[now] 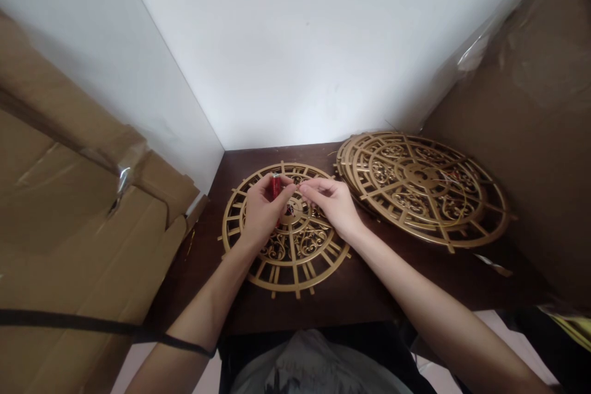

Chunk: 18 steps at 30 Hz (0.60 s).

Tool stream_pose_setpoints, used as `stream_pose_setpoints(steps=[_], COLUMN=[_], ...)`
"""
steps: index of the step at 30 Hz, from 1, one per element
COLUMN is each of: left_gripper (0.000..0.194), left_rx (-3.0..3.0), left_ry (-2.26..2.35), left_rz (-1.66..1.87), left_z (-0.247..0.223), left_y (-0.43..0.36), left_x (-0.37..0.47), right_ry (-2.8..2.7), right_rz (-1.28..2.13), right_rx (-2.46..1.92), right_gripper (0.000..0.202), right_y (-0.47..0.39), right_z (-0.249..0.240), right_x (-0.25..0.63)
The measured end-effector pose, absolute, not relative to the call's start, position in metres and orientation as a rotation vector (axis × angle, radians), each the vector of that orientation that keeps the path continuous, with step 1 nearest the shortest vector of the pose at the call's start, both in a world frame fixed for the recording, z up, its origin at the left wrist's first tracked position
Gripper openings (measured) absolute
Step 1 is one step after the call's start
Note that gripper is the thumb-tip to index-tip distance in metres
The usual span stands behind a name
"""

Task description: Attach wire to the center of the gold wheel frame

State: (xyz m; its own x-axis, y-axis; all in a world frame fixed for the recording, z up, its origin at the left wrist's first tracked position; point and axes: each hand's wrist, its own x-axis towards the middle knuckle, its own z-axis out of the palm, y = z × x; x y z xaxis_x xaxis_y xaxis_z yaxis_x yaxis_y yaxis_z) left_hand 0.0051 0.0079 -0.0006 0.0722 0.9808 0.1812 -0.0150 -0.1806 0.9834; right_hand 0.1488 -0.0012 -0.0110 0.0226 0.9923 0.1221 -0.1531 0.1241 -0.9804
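A round gold openwork clock face with Roman-numeral bars (297, 271) lies flat on the dark table. Above its centre, my left hand (262, 212) is closed around a red lighter (276, 185) with a metal top, held upright. Thumb and fingertips of that hand meet those of my right hand (336, 204), which is closed in a pinch. Whatever lies between the right fingertips is too small to make out. Beneath the hands, the middle of the clock face is partly hidden.
Several more gold clock faces (443, 240) are stacked at the right, with thin gold thread on top. A thin pale tool with a tan end (495, 266) lies in front of them. Cardboard stands left (69, 215) and right (517, 135); a white wall (305, 49) rises behind the dark table (323, 308).
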Motion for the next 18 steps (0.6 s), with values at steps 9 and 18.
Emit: stream_pose_setpoints(steps=[9,18], left_gripper=[0.034,0.019], left_rx=[1.252,1.303], left_ry=[0.994,1.04], left_rz=[1.329,1.319], left_z=[0.0041,0.001], left_y=[0.0068,0.007], left_x=[0.0078,0.0058], right_ry=[-1.202,-1.287], right_rz=[1.107,1.045], right_rx=[-1.062,-1.084], right_gripper=[0.018,0.018], right_y=[-0.0017,-0.0035], right_z=[-0.0107,-0.0092], right_x=[0.148,0.148])
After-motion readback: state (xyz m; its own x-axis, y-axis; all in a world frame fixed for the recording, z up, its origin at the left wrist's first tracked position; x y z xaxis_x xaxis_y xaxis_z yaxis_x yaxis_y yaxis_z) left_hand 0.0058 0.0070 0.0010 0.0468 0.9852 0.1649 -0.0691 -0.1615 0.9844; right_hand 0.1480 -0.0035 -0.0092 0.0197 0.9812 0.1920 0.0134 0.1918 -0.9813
